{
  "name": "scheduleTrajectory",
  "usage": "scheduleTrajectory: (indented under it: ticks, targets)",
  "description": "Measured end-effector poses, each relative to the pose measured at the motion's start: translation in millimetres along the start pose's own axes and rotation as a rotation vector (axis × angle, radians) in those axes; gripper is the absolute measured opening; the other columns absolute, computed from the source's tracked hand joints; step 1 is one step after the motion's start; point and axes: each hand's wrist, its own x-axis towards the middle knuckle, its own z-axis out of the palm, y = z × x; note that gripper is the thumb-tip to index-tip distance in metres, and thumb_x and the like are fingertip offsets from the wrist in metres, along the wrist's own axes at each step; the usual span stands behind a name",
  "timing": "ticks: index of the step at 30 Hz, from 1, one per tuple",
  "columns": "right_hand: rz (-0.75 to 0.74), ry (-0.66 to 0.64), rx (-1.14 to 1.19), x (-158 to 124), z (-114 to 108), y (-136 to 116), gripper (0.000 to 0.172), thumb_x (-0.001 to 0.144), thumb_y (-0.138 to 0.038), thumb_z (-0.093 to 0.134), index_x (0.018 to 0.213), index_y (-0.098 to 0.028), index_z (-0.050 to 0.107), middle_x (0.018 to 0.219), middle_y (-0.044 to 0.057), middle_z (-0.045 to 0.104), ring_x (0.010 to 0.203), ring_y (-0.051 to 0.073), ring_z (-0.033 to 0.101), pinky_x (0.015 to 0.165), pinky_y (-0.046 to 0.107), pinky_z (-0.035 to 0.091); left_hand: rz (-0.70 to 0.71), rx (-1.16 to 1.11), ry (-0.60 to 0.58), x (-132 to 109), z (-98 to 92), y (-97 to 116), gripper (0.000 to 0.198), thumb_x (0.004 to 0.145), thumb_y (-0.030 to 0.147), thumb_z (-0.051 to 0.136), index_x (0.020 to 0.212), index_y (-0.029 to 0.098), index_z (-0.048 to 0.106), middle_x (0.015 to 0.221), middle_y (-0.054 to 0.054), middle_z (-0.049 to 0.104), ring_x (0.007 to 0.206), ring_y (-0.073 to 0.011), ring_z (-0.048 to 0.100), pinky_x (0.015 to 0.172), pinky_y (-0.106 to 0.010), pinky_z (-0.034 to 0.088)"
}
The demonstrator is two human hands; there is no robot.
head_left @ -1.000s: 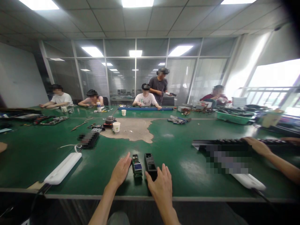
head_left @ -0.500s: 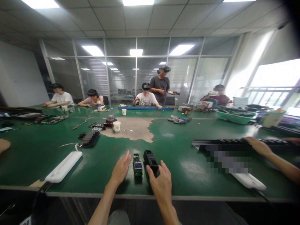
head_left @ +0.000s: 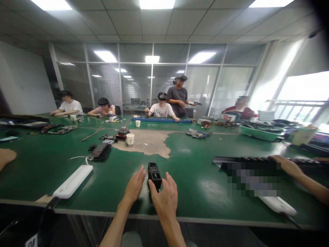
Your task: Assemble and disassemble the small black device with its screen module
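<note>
Head view: the black, oblong plastic housing with rectangular openings in its upper face (head_left: 154,170) is at the fingertips of my right hand (head_left: 166,197), pointing away from me; I cannot tell whether its underside touches the table. That hand is partly curled, with the thumb along the housing's left side and the fingers by its right, gripping the near end. My left hand (head_left: 134,185) is spread flat and holds nothing, its fingers just beside the housing but apart from it. Under both hands lies the green-topped table (head_left: 115,181). Left of my left hand is a long white plastic power strip (head_left: 73,181), and beyond its far end a black device, partly blurred out (head_left: 105,151). Ahead of my hands stands a white paper cup (head_left: 130,139). Well to my right hand's right, a co-worker's hand (head_left: 290,167) rests on a long black rail (head_left: 239,160).
</note>
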Motion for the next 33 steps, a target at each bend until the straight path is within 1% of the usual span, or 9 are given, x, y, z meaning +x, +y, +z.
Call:
scheduleTrajectory:
  ticks: [5,14,18,21,24,25,29,33]
  targets:
    - [-0.016,-0.009,-0.047,-2.6,1.2,-4.4,0.046,0.081,-0.053,0.052,0.096,-0.013,0.067,0.134,0.020,0.049,0.127,0.034,0.039,0.099,0.046,0.034,-0.006,-0.033,-0.008,-0.7,-1.2,0.3,0.066,0.092,0.061,0.028,0.141,0.017,0.038,0.143,-0.008,0.043,0.136,-0.0212,0.035,0.115,-0.036,0.024]
    - [-0.019,-0.029,-0.088,-13.5,5.1,1.5,0.047,0.081,-0.054,0.050,0.098,-0.013,0.066,0.133,0.021,0.049,0.127,0.035,0.039,0.099,0.048,0.033,-0.006,-0.008,-0.012,-0.5,-0.3,1.7,0.067,0.092,0.061,0.026,0.141,0.016,0.037,0.142,-0.009,0.044,0.136,-0.0211,0.035,0.115,-0.035,0.024]
    - [-0.010,-0.070,-0.114,-17.8,5.6,4.2,0.047,0.081,-0.055,0.050,0.098,-0.013,0.066,0.133,0.021,0.049,0.126,0.036,0.040,0.097,0.048,0.034,-0.021,0.002,-0.016,-0.4,0.1,3.2,0.067,0.092,0.061,0.025,0.142,0.017,0.036,0.142,-0.008,0.044,0.136,-0.0209,0.035,0.115,-0.035,0.024]
    - [-0.008,-0.098,-0.121,-21.6,5.1,8.2,0.053,0.079,-0.056,0.052,0.106,-0.013,0.064,0.135,0.022,0.047,0.127,0.037,0.039,0.096,0.049,0.035,-0.016,0.010,-0.018,-0.2,0.4,4.3,0.067,0.092,0.061,0.024,0.142,0.018,0.037,0.142,-0.007,0.045,0.136,-0.0209,0.035,0.115,-0.035,0.023]
    - [-0.006,-0.097,-0.109,-22.8,6.0,11.8,0.060,0.077,-0.058,0.053,0.116,-0.012,0.061,0.136,0.022,0.046,0.127,0.037,0.039,0.095,0.049,0.035,-0.013,0.011,-0.013,-0.6,0.7,5.2,0.066,0.093,0.061,0.025,0.141,0.018,0.037,0.142,-0.007,0.044,0.136,-0.0210,0.035,0.115,-0.036,0.023]
    - [-0.005,-0.097,-0.104,-22.3,6.7,12.2,0.059,0.078,-0.058,0.053,0.115,-0.013,0.061,0.136,0.021,0.047,0.127,0.037,0.039,0.096,0.050,0.035,-0.013,0.010,-0.010,-0.8,0.8,5.3,0.066,0.093,0.061,0.025,0.141,0.018,0.037,0.143,-0.007,0.044,0.136,-0.0211,0.036,0.115,-0.036,0.023]
    - [0.006,-0.112,-0.090,-17.9,10.0,9.5,0.047,0.079,-0.053,0.053,0.103,-0.015,0.067,0.134,0.020,0.049,0.126,0.036,0.041,0.096,0.049,0.035,-0.017,0.009,-0.005,-1.0,0.6,4.8,0.066,0.092,0.062,0.024,0.141,0.019,0.038,0.142,-0.007,0.044,0.135,-0.0213,0.037,0.115,-0.036,0.024]
    - [0.008,-0.114,-0.082,-15.5,11.7,6.3,0.045,0.080,-0.053,0.052,0.100,-0.015,0.067,0.134,0.020,0.049,0.126,0.036,0.041,0.096,0.049,0.034,-0.021,0.011,-0.007,-0.5,0.6,4.0,0.067,0.092,0.062,0.025,0.141,0.019,0.039,0.142,-0.006,0.044,0.135,-0.0214,0.036,0.115,-0.036,0.024]
